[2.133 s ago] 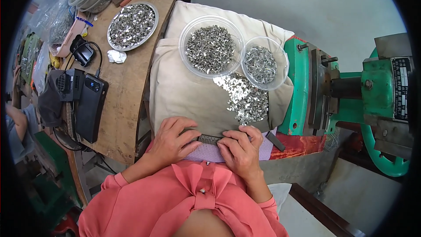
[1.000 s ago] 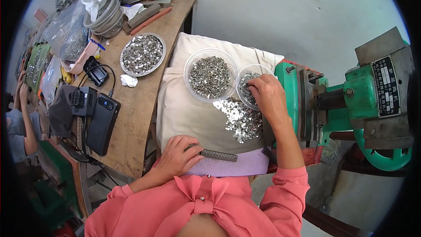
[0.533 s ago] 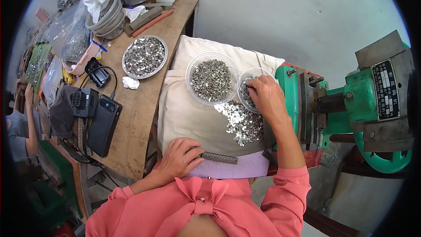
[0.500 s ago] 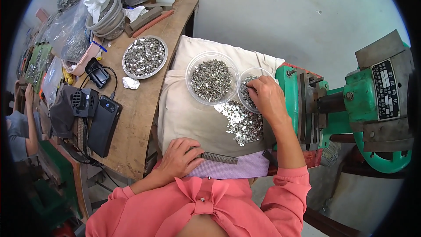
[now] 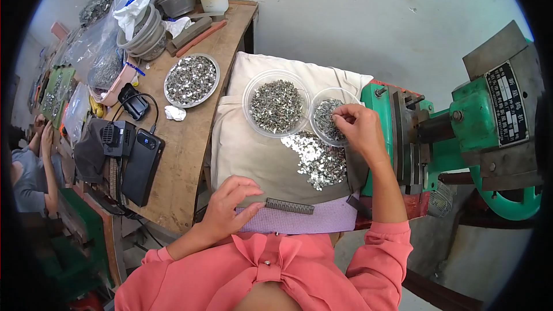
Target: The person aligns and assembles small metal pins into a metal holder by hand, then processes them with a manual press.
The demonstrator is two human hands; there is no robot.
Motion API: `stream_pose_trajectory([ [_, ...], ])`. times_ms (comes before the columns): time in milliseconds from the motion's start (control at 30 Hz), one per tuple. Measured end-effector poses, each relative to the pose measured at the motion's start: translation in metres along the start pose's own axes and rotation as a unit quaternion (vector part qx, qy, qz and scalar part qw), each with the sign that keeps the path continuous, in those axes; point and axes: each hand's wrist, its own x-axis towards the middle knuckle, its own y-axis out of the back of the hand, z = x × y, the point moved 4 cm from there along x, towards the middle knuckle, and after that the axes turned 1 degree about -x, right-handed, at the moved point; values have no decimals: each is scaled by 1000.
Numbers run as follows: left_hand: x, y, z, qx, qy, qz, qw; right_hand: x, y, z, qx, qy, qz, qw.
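My right hand [image 5: 365, 131] is over the small clear round tub [image 5: 315, 99], its thumb and fingertips pinched together just above the small metal pieces [image 5: 326, 116] inside. Whatever is between those fingertips is too small to make out. My left hand [image 5: 229, 209] lies low on the cloth with thumb and fingers apart, holding nothing. Its thumb tip is close to the left end of a dark strip with ruler-like marks [image 5: 290, 206]. A larger clear tub [image 5: 246, 109] full of metal bits stands left of the small one. Shiny loose flakes [image 5: 320, 161] are heaped below both tubs.
Right of the cloth-covered surface [image 5: 242, 155] stands a green press machine [image 5: 472, 121]. At left, a wooden table [image 5: 173, 178] bears a dish of metal pieces [image 5: 192, 79], a black power bank [image 5: 142, 167] and stacked tubs [image 5: 144, 40]. Another person [image 5: 36, 173] works far left.
My left hand has drawn back left from the strip and its fingers have spread. My right hand has shifted slightly right and down, with its fingertips lifted from the pieces.
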Motion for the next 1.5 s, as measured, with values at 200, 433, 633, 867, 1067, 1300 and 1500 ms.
stream_pose_trajectory([
  [200,36,14,32,-33,-36,5,999,-8,9,13,256,-135,-28,957],
  [433,111,-13,47,-57,-53,10,997,-22,11,16,445,-203,-32,872],
  [633,163,-67,26,-73,-3,-13,997,-27,4,16,539,-202,-53,816],
  [867,177,-88,30,-116,15,-24,993,-29,3,17,562,-204,-45,800],
  [1067,194,-84,29,-5,-35,11,999,-21,3,25,593,-194,-29,781],
  [1300,211,-80,32,27,-47,10,998,-18,5,14,562,-185,55,804],
  [1500,217,-82,28,9,-15,-9,1000,-19,2,14,475,-166,94,859],
])
